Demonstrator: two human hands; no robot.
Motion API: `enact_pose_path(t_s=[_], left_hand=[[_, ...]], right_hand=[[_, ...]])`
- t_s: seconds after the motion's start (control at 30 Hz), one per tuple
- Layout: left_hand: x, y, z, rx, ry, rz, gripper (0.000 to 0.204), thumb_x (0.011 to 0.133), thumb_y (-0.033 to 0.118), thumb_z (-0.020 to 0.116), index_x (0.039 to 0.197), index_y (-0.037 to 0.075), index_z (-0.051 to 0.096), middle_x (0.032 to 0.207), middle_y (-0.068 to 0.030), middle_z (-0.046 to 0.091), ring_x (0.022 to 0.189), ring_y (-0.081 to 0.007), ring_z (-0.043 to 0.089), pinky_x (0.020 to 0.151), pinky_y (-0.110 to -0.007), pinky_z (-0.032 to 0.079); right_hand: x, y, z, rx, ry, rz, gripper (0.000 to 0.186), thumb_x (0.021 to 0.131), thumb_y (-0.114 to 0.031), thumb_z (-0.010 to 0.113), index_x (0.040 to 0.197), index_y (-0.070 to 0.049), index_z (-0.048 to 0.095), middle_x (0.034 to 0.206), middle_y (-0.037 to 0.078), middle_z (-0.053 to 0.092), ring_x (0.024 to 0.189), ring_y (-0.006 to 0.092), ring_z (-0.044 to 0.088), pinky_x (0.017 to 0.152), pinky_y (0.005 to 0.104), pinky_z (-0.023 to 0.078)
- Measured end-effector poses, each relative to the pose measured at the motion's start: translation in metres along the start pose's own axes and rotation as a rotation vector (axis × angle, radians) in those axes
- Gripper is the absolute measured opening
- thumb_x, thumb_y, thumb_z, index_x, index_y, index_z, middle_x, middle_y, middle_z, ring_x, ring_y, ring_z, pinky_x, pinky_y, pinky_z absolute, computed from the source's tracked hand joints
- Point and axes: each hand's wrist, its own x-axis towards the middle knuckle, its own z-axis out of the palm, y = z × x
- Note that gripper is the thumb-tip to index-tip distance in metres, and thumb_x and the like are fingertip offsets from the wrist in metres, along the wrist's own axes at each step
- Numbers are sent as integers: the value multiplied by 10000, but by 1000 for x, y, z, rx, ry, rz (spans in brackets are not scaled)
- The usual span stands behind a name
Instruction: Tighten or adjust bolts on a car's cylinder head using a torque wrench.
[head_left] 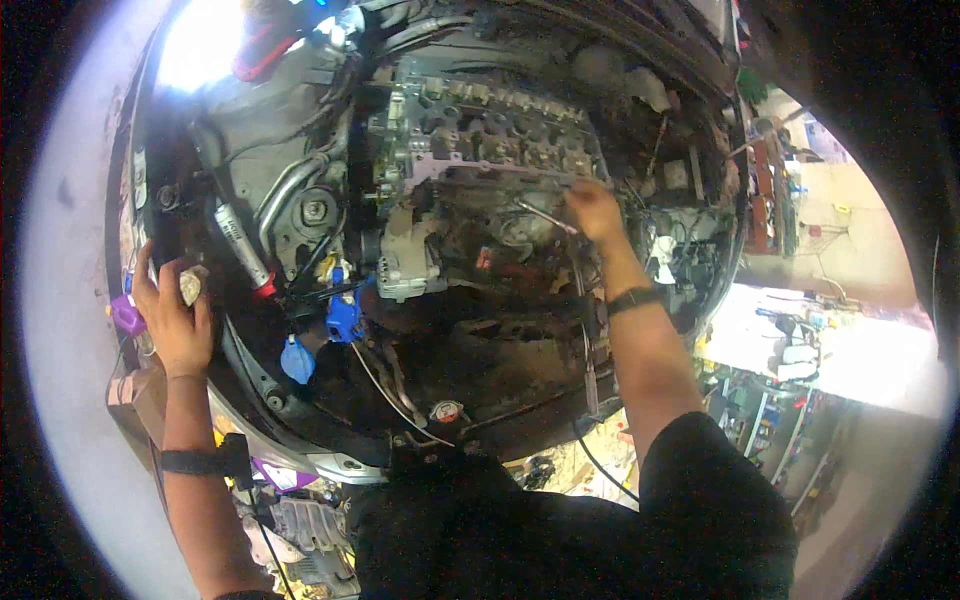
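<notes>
My left hand [178, 325] rests at the left edge of the engine bay, fingers extended over the rim. A crumpled, pale wad [193, 285], like paper or cloth, sits between its thumb and fingers. My right hand [597, 212] reaches to the lower right corner of the exposed engine's cylinder head [500, 140]. Its fingers are pinched together, and whatever is between them is hidden. Just left of that hand, a slim shiny metal tool [545, 215] slants down to the right, its lower end close to the palm; I cannot tell whether the hand touches it.
A white tube with a red cap [240, 245] leans at the left of the bay. Near it are a blue plastic tool [344, 315] and a light blue flap [297, 360]. An alternator-like metal unit [408, 265] sits below the head. Shelves [775, 425] stand at the right.
</notes>
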Motion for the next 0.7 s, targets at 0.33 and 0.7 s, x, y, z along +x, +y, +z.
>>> enact_pose_path(t_s=[0.33, 0.7], left_hand=[[-4, -11, 5, 77, 16, 47, 318, 801, 118, 637, 1117, 104, 609, 1480, -206, 365, 1345, -410, 349, 1112, -481, 283], [-7, -4, 2, 58, 58, 48, 321, 770, 69, 641, 1086, 117, 614, 1471, -184, 376, 1377, -399, 320, 1124, -475, 271]], right_hand=[[-150, 92, 42, 777, -432, 922, 492, 929, -528, 593, 1187, -109, 584, 958, 101, 680, 715, 232, 644, 622, 399, 543], [-169, 84, -90, 557, -447, 705, 346, 952, -462, 601, 957, -116, 600, 685, -14, 516, 525, 100, 395, 490, 273, 349]])
